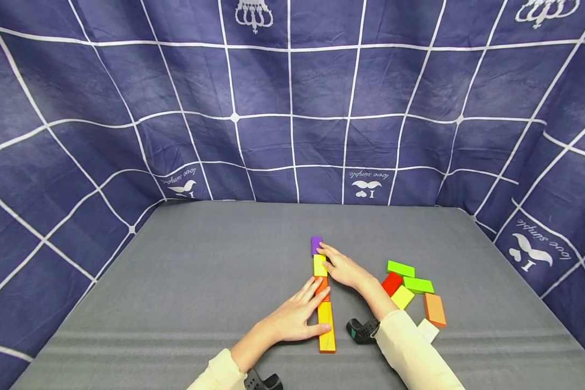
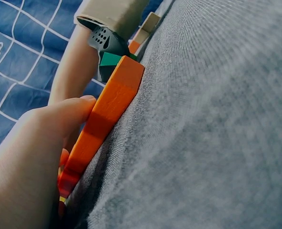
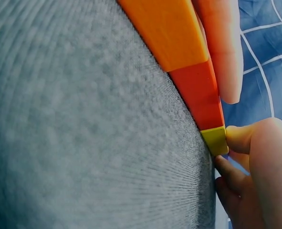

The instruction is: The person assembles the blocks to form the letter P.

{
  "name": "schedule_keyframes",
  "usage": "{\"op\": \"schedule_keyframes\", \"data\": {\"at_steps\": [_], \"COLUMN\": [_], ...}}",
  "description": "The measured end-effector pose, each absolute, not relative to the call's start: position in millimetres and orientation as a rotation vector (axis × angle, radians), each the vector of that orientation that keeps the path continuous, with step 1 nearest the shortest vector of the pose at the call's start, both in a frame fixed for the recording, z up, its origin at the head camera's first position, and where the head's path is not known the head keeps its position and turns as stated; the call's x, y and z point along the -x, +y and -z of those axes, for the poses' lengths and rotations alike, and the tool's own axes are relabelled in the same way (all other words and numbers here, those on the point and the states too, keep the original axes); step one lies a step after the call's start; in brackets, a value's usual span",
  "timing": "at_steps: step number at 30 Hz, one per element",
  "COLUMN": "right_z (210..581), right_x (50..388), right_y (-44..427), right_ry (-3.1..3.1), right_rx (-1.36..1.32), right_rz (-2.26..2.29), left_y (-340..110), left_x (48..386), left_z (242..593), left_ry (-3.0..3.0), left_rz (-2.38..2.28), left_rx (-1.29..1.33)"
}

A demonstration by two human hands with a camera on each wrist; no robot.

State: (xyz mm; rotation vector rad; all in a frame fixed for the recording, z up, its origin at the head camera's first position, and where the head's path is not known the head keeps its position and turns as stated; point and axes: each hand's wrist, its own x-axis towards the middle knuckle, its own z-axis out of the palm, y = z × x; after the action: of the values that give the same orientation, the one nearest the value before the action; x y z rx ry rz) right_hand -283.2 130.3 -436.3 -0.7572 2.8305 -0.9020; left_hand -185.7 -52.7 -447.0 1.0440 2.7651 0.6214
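Four coloured blocks form a straight row running away from me in the head view: an amber block (image 1: pixel 327 333) nearest, then a red-orange block (image 3: pixel 198 93), a yellow block (image 1: pixel 319 265) and a purple block (image 1: pixel 316 245) farthest. From the left, my left hand (image 1: pixel 294 317) rests on the row, its fingertips over the red-orange block and its thumb on the amber one. On the right side, my right hand (image 1: pixel 343 269) touches the far end, with one fingertip at the purple block and another digit against the yellow block. Its lower fingers are partly hidden.
Right of the row lie loose blocks: two green blocks (image 1: pixel 401 268), a red block (image 1: pixel 392 283), a yellow block (image 1: pixel 402 297), an orange block (image 1: pixel 435 310) and a pale block (image 1: pixel 428 330). My right forearm partly covers them. A blue checked curtain (image 1: pixel 317 141) surrounds the grey tabletop (image 1: pixel 214 260).
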Motion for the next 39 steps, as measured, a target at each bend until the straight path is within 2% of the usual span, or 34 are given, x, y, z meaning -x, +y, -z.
{"op": "schedule_keyframes", "data": {"at_steps": [19, 39], "right_z": [431.8, 433.5], "right_x": [283.5, 278.5], "right_y": [134.2, 132.6], "right_ry": [2.843, 2.832], "right_rx": [0.902, 0.87], "right_rz": [0.864, 0.93], "left_y": [-48.6, -47.6], "left_x": [181.1, 177.9], "left_z": [446.4, 449.2], "left_ry": [2.785, 2.828], "left_rz": [-0.596, -0.534], "left_rx": [-1.052, -1.115]}}
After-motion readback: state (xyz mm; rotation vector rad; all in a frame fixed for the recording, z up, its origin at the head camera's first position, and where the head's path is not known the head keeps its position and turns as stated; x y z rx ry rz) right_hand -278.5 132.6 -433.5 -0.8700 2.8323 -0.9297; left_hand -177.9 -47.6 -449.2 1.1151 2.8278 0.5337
